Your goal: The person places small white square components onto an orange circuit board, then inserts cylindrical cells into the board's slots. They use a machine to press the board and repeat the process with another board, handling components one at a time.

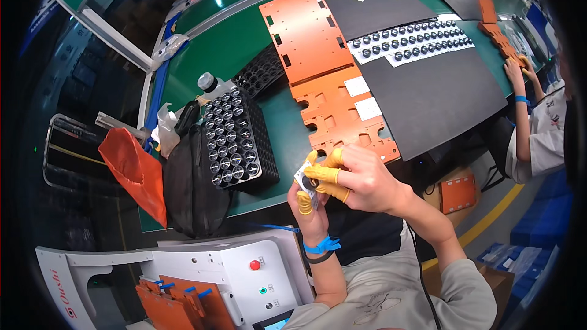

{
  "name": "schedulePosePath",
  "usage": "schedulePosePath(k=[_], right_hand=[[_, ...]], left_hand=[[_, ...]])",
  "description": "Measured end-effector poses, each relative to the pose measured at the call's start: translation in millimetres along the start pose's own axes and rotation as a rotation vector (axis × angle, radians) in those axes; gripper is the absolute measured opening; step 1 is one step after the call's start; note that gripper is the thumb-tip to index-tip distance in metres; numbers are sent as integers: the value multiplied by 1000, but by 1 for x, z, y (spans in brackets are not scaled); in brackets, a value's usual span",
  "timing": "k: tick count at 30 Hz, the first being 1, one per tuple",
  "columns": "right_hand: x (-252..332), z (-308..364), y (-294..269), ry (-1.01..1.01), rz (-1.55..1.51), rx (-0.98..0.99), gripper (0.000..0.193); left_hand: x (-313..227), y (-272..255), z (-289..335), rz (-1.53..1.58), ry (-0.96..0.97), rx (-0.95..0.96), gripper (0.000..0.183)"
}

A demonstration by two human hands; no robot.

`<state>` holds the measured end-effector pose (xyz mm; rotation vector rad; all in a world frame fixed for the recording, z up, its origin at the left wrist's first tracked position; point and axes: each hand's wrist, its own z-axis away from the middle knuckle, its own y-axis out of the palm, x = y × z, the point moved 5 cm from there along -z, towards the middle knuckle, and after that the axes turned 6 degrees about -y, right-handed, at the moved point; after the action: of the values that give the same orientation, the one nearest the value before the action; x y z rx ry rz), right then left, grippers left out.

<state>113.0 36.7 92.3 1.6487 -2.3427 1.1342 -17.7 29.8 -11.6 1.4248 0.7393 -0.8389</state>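
Note:
Just over the table's near edge, my left hand [310,221] pinches a small white plate [301,175], with a blue strap and a dark band on its wrist. My right hand [369,178] comes across from the right and closes its fingers on a dark round part [310,183] set against that plate. Yellow finger cots cover fingertips on both hands. Directly beyond them lies an orange panel [333,107] with cutouts, and two white square plates [368,109] rest on its right side. A second, flatter orange panel [306,33] adjoins it at the far end.
Left of the panels stands a black tray [269,168] of clear-topped cylinders. Rows of black round parts on white plates [422,43] sit on a black mat [434,98]. At far right, a co-worker's hands [516,70] handle orange pieces. A white machine [244,281] stands lower left.

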Motion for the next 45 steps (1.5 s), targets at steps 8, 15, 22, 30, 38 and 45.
schedulePosePath(k=[8,15,22,30,38,45], right_hand=[[0,-4,6,-23,5,92,37],[6,8,5,111,-31,157,50],[3,19,-2,-1,310,49,37],[-12,39,-26,204,428,-67,42],[-32,53,-52,454,440,-139,34],[-88,82,-79,930,298,-105,24]], left_hand=[[-2,-10,2,15,-71,36,79],[-9,-3,0,52,-14,20,72],[-4,25,1,24,11,-53,62],[5,49,0,-348,53,-83,60],[6,60,-3,-684,85,-57,64],[-12,45,-7,-583,145,-292,45]])
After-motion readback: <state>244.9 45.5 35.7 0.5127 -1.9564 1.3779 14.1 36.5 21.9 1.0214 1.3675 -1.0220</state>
